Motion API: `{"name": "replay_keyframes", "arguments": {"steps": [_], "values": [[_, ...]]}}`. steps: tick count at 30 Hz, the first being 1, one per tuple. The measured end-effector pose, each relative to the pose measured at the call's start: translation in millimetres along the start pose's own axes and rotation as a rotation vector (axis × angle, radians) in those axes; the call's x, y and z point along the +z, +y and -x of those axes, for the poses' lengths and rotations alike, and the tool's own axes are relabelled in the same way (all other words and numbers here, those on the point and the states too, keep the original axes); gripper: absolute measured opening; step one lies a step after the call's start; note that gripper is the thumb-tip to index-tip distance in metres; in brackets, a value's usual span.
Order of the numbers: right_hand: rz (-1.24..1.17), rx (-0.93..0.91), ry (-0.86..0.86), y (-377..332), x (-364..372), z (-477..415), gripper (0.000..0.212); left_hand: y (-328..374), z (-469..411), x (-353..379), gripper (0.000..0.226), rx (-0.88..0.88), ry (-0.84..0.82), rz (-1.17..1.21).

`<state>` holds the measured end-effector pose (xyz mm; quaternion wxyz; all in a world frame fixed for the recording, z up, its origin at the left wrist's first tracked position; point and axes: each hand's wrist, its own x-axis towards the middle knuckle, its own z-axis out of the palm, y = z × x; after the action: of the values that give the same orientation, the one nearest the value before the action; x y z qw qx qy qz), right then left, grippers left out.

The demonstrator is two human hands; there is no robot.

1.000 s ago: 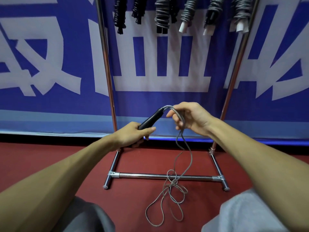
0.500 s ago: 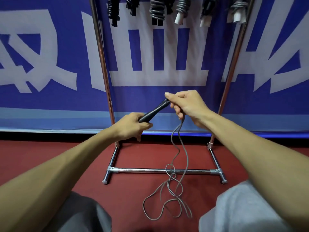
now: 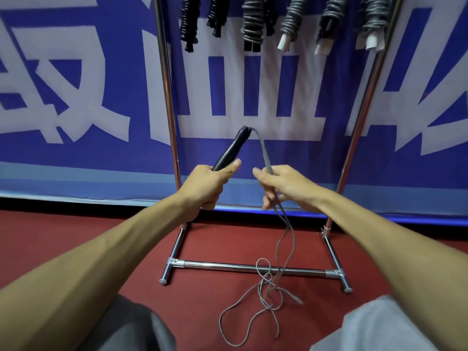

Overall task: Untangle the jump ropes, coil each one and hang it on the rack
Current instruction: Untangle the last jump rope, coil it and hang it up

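Observation:
My left hand (image 3: 206,184) grips the lower end of a black jump-rope handle (image 3: 231,149) that points up and to the right. A grey rope (image 3: 263,150) leaves the handle's tip, bends down and runs through my right hand (image 3: 281,184), which is closed on it. Below that hand two strands hang to the red floor and end in a loose tangle (image 3: 266,292) lying over the rack's bottom bar. The chrome rack (image 3: 166,79) stands in front of me, with several coiled ropes (image 3: 252,24) hanging along its top.
A blue banner with white characters (image 3: 76,97) covers the wall behind the rack. The rack's floor bar (image 3: 228,266) and two feet rest on red flooring. My knees (image 3: 131,328) fill the bottom corners.
My right hand has slid down off the handle's tip along the rope and now sits lower, beside my left. The handle tilts up more steeply. The floor tangle has shifted slightly.

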<state>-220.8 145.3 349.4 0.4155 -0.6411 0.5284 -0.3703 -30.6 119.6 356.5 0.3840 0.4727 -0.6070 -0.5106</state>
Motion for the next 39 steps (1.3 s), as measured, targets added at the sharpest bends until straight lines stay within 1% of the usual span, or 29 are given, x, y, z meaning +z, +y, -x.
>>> {"name": "replay_keyframes", "arguments": {"steps": [2,3,5,6,8,10,11,12,15,17,19,21,23,24,25,26,28,29,31,32,34,36,37,39], "values": [[0.106,0.034,-0.111,8,7,-1,0.029,7,-1,-3,0.051,-0.007,0.105,0.215],[0.188,0.066,-0.188,12,13,-2,0.027,10,-4,-7,0.050,0.000,0.179,0.301],[0.313,0.100,-0.315,19,26,-4,0.031,10,-9,-16,0.048,0.003,0.303,0.397],[0.345,0.097,-0.346,19,33,-6,0.034,9,-10,-21,0.046,-0.004,0.340,0.432],[0.348,0.085,-0.366,17,48,-10,0.033,7,-11,-27,0.046,-0.027,0.348,0.550],[0.344,0.083,-0.391,14,61,-13,0.031,10,-11,-29,0.046,-0.028,0.298,0.707],[0.357,0.097,-0.410,13,66,-14,0.031,11,-11,-30,0.045,-0.014,0.286,0.736],[0.376,0.121,-0.431,14,70,-14,0.031,11,-12,-32,0.043,0.006,0.303,0.714],[0.454,0.188,-0.472,13,68,-13,0.036,2,-20,-40,0.039,0.056,0.424,0.491],[0.534,0.196,-0.483,11,59,-13,0.037,-8,-25,-48,0.042,0.046,0.474,0.322],[0.557,0.179,-0.458,10,48,-13,0.033,-17,-29,-56,0.047,0.037,0.501,0.085],[0.494,0.140,-0.413,8,37,-11,0.023,-30,-33,-63,0.052,0.034,0.489,-0.200],[0.461,0.075,-0.356,5,28,-9,0.011,-41,-36,-67,0.061,0.012,0.406,-0.490],[0.463,0.032,-0.312,3,24,-8,0.012,-45,-36,-67,0.064,-0.011,0.346,-0.624],[0.461,-0.015,-0.252,2,20,-9,0.014,-47,-35,-65,0.062,-0.022,0.283,-0.765],[0.461,-0.062,-0.177,1,16,-10,0.017,-46,-32,-61,0.056,-0.018,0.211,-0.903],[0.469,-0.154,-0.015,1,8,-13,0.019,-41,-24,-48,0.044,0.022,0.061,-1.082],[0.463,-0.187,0.061,0,5,-13,0.018,-37,-21,-42,0.046,0.043,-0.009,-1.123],[0.426,-0.209,0.203,0,-3,-14,0.015,-30,-13,-30,0.071,0.076,-0.118,-1.140],[0.406,-0.209,0.269,1,-7,-14,0.015,-26,-10,-25,0.077,0.103,-0.156,-1.145],[0.375,-0.206,0.374,2,-13,-14,0.018,-19,-4,-13,0.069,0.197,-0.212,-1.149],[0.355,-0.185,0.445,4,-18,-14,0.019,-10,6,-2,0.051,0.326,-0.241,-1.127],[0.343,-0.165,0.467,5,-20,-13,0.017,-8,10,2,0.042,0.388,-0.253,-1.102],[0.274,-0.113,0.497,9,-25,-14,0.010,-5,13,6,0.036,0.457,-0.280,-1.016]]}}
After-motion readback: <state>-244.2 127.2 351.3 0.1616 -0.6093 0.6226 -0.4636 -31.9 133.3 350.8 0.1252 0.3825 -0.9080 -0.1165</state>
